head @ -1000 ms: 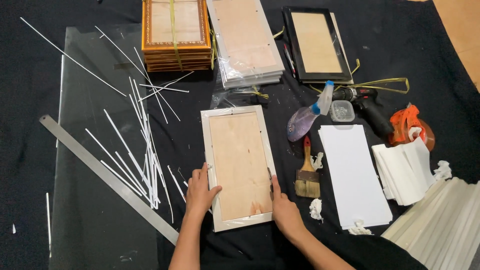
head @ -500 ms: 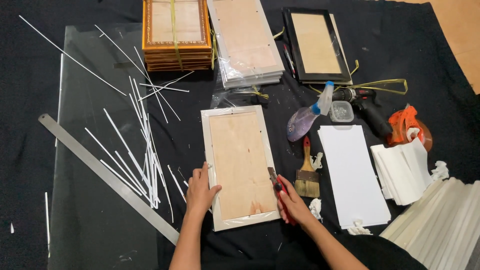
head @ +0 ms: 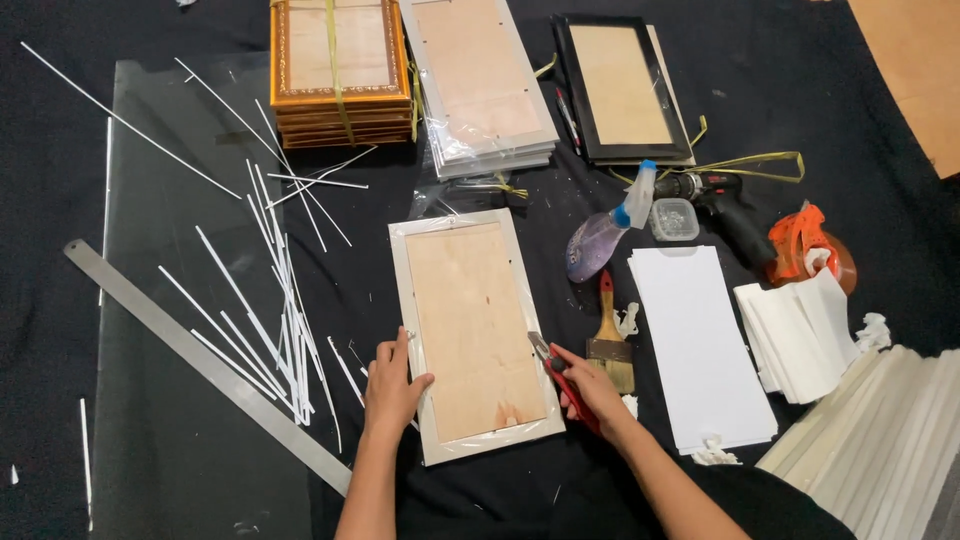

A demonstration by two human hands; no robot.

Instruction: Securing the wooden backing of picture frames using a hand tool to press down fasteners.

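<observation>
1. 2 hands work on a white picture frame (head: pixel 473 330) lying face down on a black cloth (head: pixel 800 90), just in front of the person. Its back is a smooth, pale brown board with a narrow white rim around it, rectangular and longer than wide.
2. Left hand (head: pixel 392 385) rests flat on the frame's lower left edge, fingers spread and pressing on it, closed around nothing.
3. Right hand (head: pixel 595 385) is clamped around red-handled pliers (head: pixel 556 372), whose metal tip touches the frame's right edge.
4. Beside the right hand lie a wooden paintbrush (head: pixel 610 340) with pale bristles and a stack of plain white sheets (head: pixel 700 345).
5. Left of the frame, thin white strips (head: pixel 270 300) lie scattered over a clear glass pane (head: pixel 150 440), crossed by a long grey metal ruler (head: pixel 200 360).
6. Farther away stand a tied stack of ornate gold frames (head: pixel 338 70), a stack of wrapped white frames (head: pixel 480 85) and a black frame (head: pixel 620 88).
</observation>
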